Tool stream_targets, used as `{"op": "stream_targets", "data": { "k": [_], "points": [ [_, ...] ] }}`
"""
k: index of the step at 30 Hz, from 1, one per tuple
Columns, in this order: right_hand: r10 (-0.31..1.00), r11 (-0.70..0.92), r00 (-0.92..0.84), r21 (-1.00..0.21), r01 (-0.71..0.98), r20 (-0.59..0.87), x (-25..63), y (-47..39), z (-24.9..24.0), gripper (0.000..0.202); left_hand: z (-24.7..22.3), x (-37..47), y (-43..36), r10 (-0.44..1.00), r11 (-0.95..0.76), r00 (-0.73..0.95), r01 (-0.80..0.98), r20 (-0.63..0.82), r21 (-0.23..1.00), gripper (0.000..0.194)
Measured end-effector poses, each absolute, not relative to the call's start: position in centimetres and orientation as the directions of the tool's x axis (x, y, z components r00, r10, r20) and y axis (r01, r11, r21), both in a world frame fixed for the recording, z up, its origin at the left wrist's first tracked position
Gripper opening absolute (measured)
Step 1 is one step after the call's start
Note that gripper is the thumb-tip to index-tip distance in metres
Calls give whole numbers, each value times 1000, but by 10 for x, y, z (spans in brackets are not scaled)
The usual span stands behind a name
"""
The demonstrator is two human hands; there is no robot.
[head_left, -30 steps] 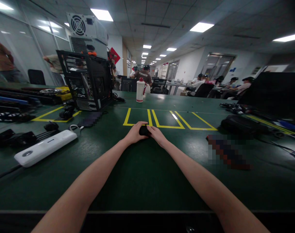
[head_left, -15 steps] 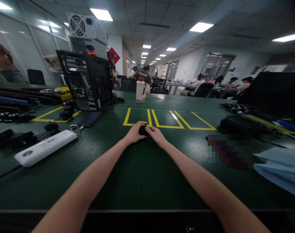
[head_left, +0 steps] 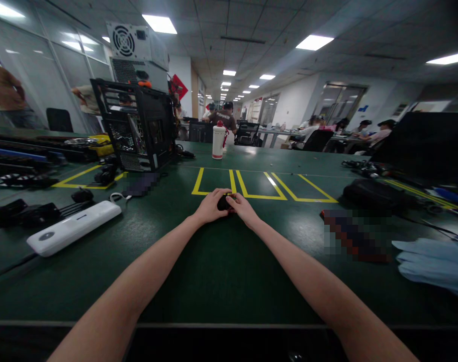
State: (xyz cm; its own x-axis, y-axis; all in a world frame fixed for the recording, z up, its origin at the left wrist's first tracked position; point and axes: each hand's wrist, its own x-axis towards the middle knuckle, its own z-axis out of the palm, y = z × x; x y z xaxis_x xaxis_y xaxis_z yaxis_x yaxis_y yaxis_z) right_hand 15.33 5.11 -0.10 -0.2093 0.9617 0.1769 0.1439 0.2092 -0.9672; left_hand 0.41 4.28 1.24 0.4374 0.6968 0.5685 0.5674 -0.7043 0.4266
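Note:
A small dark, rounded object [head_left: 223, 202] is held between my two hands above the green table [head_left: 213, 266], just in front of the yellow tape boxes. It is mostly covered by fingers, so its kind cannot be made out. My left hand [head_left: 210, 207] curves round its left side and top, with the thumb below. From the right, my right hand [head_left: 242, 208] pinches at its edge with thumb and fingertips. Both forearms stretch forward from the table's near edge.
A white power strip [head_left: 76, 227] and black adapters [head_left: 40, 213] lie left. Behind them stands an open computer case [head_left: 138, 125]. A white bottle [head_left: 218, 142] stands at the back. On the right are a black pouch [head_left: 375, 195], a blurred red-and-dark item [head_left: 357, 236] and light-blue cloth [head_left: 432, 264].
The dark object has turned slightly between my fingers, while both hands stay in nearly the same place. The view has shifted a little.

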Motion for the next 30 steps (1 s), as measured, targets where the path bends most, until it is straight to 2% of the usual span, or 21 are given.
{"op": "stream_targets", "data": {
  "k": [6, 11, 16, 23, 27, 30],
  "points": [
    [940, 218, -292, -968, 122, 175, 158, 45, 4, 30, 11, 2, 44, 704, -693, 433, 591, 562, 413, 54],
    [915, 249, -338, -967, 46, 220, 162, 38, 8, 40, 10, 2, 45, 709, -690, 427, 583, 561, 428, 57],
    [930, 216, -332, -967, 138, 160, 163, 42, 6, 37, 11, 1, 43, 710, -691, 431, 581, 557, 431, 55],
    [945, 157, -314, -970, 185, 93, 159, 54, 3, 35, 10, -1, 42, 682, -717, 455, 570, 572, 402, 55],
    [958, 166, -269, -957, 238, 99, 157, 57, 0, 36, 9, 0, 44, 661, -734, 466, 563, 588, 379, 52],
    [957, 197, -251, -960, 199, 144, 156, 54, 0, 35, 9, 0, 44, 669, -727, 460, 570, 585, 383, 49]
  ]
}}
